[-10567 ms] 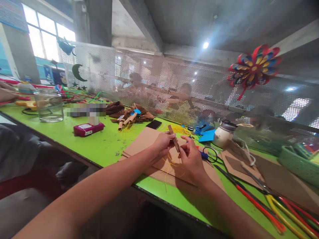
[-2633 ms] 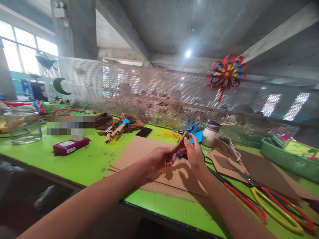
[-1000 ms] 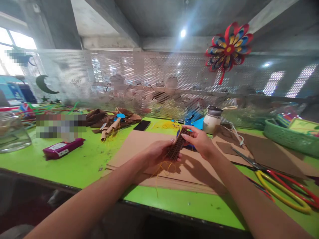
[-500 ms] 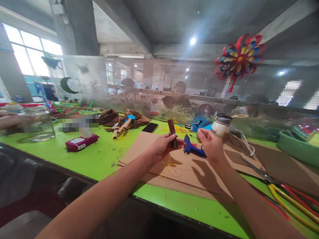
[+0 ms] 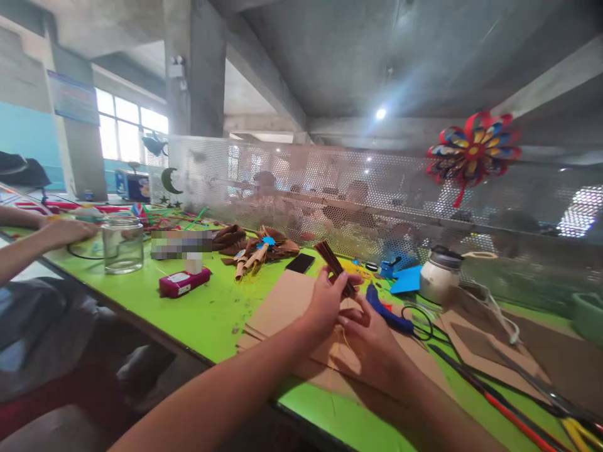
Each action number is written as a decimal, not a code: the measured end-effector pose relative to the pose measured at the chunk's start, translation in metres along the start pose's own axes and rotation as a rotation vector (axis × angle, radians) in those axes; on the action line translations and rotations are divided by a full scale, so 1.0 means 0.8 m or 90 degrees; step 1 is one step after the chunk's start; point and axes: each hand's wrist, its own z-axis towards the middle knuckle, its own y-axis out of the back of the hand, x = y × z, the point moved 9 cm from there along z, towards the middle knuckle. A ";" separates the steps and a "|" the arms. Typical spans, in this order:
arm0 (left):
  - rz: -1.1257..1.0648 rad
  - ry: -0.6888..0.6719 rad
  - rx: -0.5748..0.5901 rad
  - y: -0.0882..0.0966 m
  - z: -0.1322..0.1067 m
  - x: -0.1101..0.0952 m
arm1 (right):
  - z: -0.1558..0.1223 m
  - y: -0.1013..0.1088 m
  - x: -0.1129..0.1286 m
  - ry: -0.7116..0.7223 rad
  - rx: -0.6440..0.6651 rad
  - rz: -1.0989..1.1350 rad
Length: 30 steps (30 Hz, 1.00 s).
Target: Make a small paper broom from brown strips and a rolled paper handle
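Note:
A narrow bundle of pleated dark-brown paper point(image 5: 332, 258) rises at a tilt out of my left hand point(image 5: 325, 298), whose thumb and fingers are closed around its lower part. Close against it is my right hand point(image 5: 372, 333), fingers bent in at the bundle's lower end; what they pinch is hidden. Fine yellow thread point(image 5: 346, 339) hangs just below the fingers. Both hands are over a stack of tan card sheets point(image 5: 282, 301). A blue glue gun point(image 5: 387, 314) lies just to the right, beyond my right hand.
Scissors point(image 5: 560, 402) and a white jar with a dark lid point(image 5: 440, 276) are at the right. Further left are a phone point(image 5: 300, 263), brown paper pieces point(image 5: 254, 254), a purple tissue box point(image 5: 184, 282) and a glass jar point(image 5: 122, 245). Another person's hand point(image 5: 70, 231) is at the far left.
My right hand has come in from the right to the lower end of the pleated paper. The bundle now leans more to the left at its top. The view has swung left and up.

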 end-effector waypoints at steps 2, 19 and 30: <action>0.031 -0.022 0.001 -0.002 -0.003 0.000 | -0.004 -0.001 -0.001 0.001 0.001 -0.017; -0.019 -0.054 0.055 -0.008 -0.007 -0.016 | 0.005 0.029 0.022 0.066 0.010 -0.291; -0.167 0.148 0.076 0.000 0.009 0.018 | -0.001 0.023 0.041 0.076 -0.004 -0.351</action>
